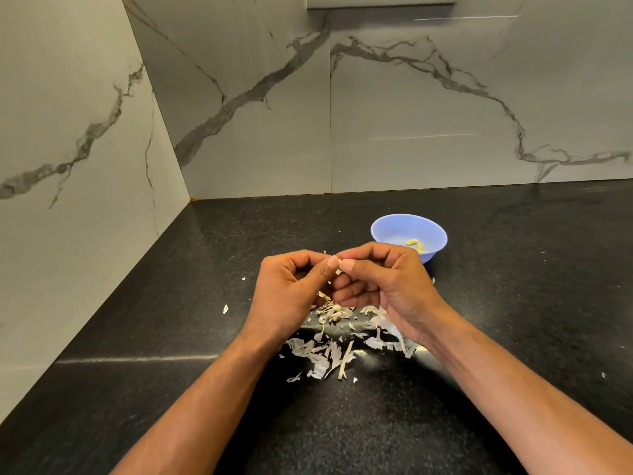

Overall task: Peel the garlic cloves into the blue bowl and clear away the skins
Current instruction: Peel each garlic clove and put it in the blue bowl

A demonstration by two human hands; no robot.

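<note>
Low in the frame, just below centre, the skins [329, 351] lie scattered on the black counter [171, 337]: thin, papery flakes, so light that I judge a breath or a sweeping palm would scatter them. They are best gathered by cupping them into a heap rather than picking them up one by one.

Above them, at mid-frame, the left hand [291, 289] and right hand [380, 279] meet, fingers curled, thumbs tip to tip, pinching a clove [337, 261] between them. Only a pale sliver of it shows. A clove is small, firm and likely slippery once bared, so a grip by the ends with nails working the skin edge seems right.

Further back, right of centre, the bowl [390, 224] stands close behind the right hand, with a yellowish peeled piece [415, 244] inside.
</note>
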